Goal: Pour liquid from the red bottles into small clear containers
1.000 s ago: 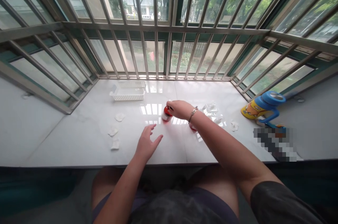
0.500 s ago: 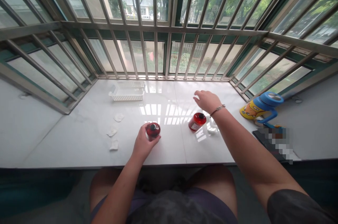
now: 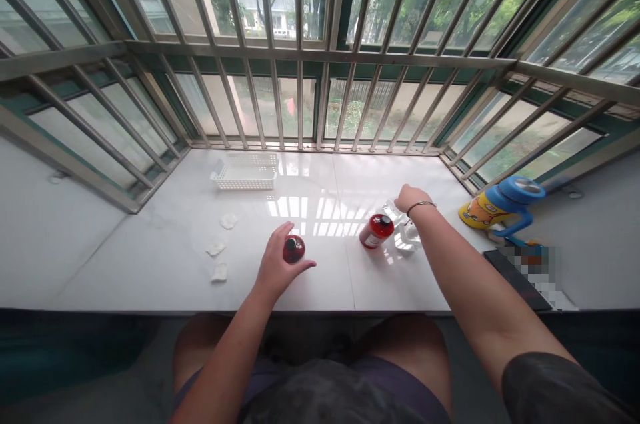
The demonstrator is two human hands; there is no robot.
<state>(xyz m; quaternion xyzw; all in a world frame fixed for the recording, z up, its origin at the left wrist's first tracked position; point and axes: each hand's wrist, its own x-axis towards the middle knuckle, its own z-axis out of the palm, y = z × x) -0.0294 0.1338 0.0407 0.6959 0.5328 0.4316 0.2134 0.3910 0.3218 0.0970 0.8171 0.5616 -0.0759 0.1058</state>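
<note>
My left hand (image 3: 274,264) curves around a small red bottle with a black cap (image 3: 294,249), its fingers and thumb spread wide and standing apart from the sides. A second red bottle with a pale label and black cap (image 3: 376,232) stands to the right. Beyond it, my right hand (image 3: 413,200) is closed, fingers curled down at a clear plastic piece (image 3: 394,211) that looks like a lid. Just below that hand lies a clear plastic box (image 3: 406,239) with something white in it, partly hidden by my wrist. My right fingertips are hidden.
Three white crumpled pads (image 3: 219,273) lie in a column on the left. A white perforated basket (image 3: 246,174) is at the back left. On the right are a yellow and blue bottle (image 3: 500,203) and a dark flat object (image 3: 517,277). Metal bars (image 3: 320,55) enclose the white counter (image 3: 150,264).
My left hand has loosened from the red bottle, its fingers spreading. My right hand has lowered and moved nearer, from above the counter to the clear plastic piece, and has closed.
</note>
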